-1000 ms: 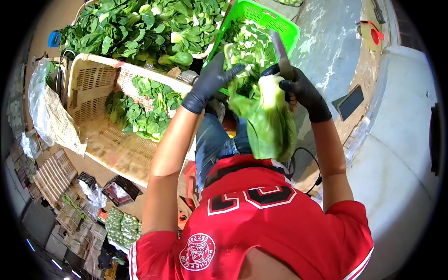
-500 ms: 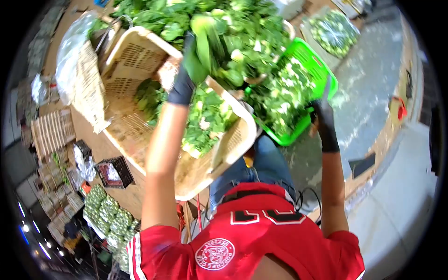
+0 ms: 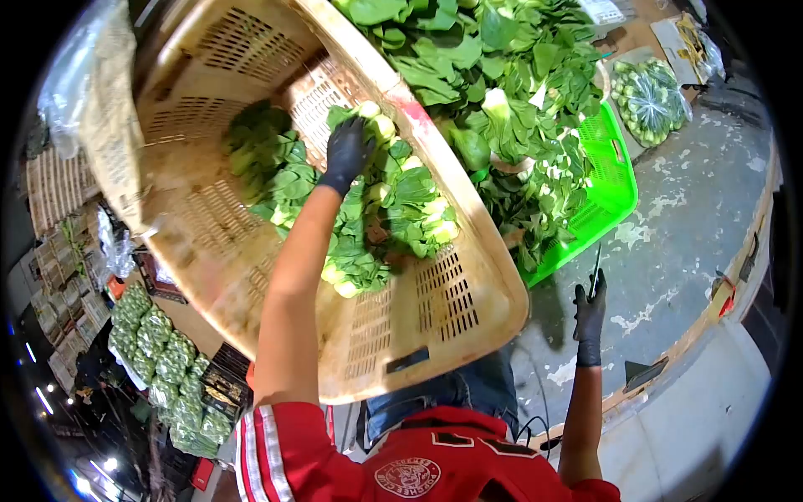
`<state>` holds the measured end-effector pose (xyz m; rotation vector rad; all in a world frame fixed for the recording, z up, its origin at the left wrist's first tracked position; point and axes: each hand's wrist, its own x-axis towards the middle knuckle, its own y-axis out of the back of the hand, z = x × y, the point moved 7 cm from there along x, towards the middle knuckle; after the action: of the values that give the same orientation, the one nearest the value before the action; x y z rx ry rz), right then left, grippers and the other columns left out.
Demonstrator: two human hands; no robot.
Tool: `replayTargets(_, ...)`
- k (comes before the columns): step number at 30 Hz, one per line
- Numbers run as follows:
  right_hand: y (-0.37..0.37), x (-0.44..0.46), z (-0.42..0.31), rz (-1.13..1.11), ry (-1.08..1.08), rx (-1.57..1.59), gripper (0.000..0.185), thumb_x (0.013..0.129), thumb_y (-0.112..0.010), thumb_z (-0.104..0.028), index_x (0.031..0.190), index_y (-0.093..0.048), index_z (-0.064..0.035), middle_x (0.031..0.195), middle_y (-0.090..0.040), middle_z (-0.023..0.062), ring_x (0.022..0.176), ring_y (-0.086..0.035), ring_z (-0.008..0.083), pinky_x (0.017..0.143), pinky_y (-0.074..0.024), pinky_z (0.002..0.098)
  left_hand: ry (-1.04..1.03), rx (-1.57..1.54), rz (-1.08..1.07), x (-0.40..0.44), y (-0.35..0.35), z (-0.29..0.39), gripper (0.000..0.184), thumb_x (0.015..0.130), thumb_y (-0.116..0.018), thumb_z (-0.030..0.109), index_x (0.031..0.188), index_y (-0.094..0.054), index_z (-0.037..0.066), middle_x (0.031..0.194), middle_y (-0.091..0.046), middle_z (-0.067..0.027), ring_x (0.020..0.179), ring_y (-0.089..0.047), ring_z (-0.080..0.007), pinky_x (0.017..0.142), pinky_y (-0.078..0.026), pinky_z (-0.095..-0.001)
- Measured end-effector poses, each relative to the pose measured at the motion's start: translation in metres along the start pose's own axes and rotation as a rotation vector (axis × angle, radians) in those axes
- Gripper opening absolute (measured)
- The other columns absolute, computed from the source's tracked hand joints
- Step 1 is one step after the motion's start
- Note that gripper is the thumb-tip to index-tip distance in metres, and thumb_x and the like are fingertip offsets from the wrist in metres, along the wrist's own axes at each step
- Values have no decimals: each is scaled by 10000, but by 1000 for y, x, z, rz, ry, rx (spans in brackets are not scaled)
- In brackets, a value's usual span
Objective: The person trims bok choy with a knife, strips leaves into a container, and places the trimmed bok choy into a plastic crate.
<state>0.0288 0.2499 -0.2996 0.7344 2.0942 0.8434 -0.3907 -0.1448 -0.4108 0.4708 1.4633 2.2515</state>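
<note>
My left hand [image 3: 345,156], in a black glove, reaches into a large beige plastic crate [image 3: 493,284]. Its fingers are closed over a head of bok choy [image 3: 368,110] by the crate's far wall; the fingertips are partly hidden. More bok choy [image 3: 422,216] lies in rows around that hand, pale stem ends showing. Off to the right, my right hand [image 3: 590,309], also gloved in black, holds a knife [image 3: 596,261] with its narrow blade pointing up and away. The knife's handle is mostly hidden by the hand.
Behind the crate is a big heap of leafy greens [image 3: 502,50]. A bright green basket [image 3: 615,171] with leaves and trimmings stands right of the crate. A clear bag of greens [image 3: 648,100] sits at the far right. Several bagged greens [image 3: 159,351] are stacked at left.
My left hand has brought the bok choy from above the heap down into the crate. My right hand, with the knife, has moved from the green basket toward me. The view has shifted.
</note>
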Motion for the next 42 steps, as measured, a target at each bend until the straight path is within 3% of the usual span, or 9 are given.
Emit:
replayTargets(5,-15,-39,22,-128,-135,79,361,843,-540,-69,1200,-480,-67,1183,-546,49,580,-520,79,407,-368,194,125,119,-361,56,-78,-53,406,788,-595,434,943,-597,59,902,-602,-183,839,-588,-334,755,-462,-418)
replayTargets(8,-27,-53,28,-173,-293,-9,343,847,-541,-74,1187,-500,-66,819,-592,39,555,-487,66,459,-381,218,-91,-220,-424,58,-148,-105,543,724,-645,493,1012,-603,34,978,-613,-192,909,-588,-344,797,-460,-402)
replayTargets(12,-35,-53,24,-171,-304,82,260,866,-520,-104,1120,-557,-65,676,-558,9,527,-479,53,453,-360,198,252,-344,-945,47,-88,-70,841,629,-693,592,1130,-531,-64,1032,-595,-242,975,-584,-297,834,-461,-360)
replayTargets(15,-32,-46,-14,-251,-146,72,189,865,-511,-101,1013,-611,-37,675,-582,43,529,-510,76,475,-397,229,150,-598,-268,18,1,-13,623,665,-780,330,1119,-518,-7,1010,-606,-146,955,-577,-217,812,-483,-326)
replayTargets(23,-3,-86,-228,-405,628,-38,149,694,-667,-130,763,-558,-54,639,-535,141,567,-541,340,520,-430,396,119,-629,-126,-86,201,234,582,618,-809,115,1106,-509,11,1044,-577,-111,947,-567,-182,820,-451,-301)
replayTargets(27,47,-107,-267,-289,903,-120,134,673,-639,-181,704,-543,-94,613,-546,94,546,-563,297,463,-429,394,-20,-599,-128,-101,218,320,489,624,-793,116,1017,-519,19,840,-603,-114,764,-613,-225,677,-480,-313)
replayTargets(35,78,-63,-144,-205,546,-271,163,720,-631,-228,726,-581,-73,615,-567,121,552,-573,311,509,-451,408,-131,-718,-240,-110,200,420,487,604,-763,108,996,-498,-4,871,-551,-174,785,-559,-355,686,-461,-386)
replayTargets(38,91,-40,-61,-325,18,118,262,786,-624,-250,892,-604,-11,742,-634,147,641,-623,255,576,-472,363,77,-1008,-438,-107,175,439,449,697,-733,116,1054,-489,-3,983,-557,-123,850,-586,-214,742,-470,-333)
replayTargets(42,128,-68,-100,-218,202,599,372,749,-701,-191,1038,-551,-10,878,-629,147,761,-607,168,667,-466,308,419,-1556,-822,-113,115,451,479,831,-574,166,1238,-405,-24,1139,-519,-101,1037,-507,-178,899,-404,-300)
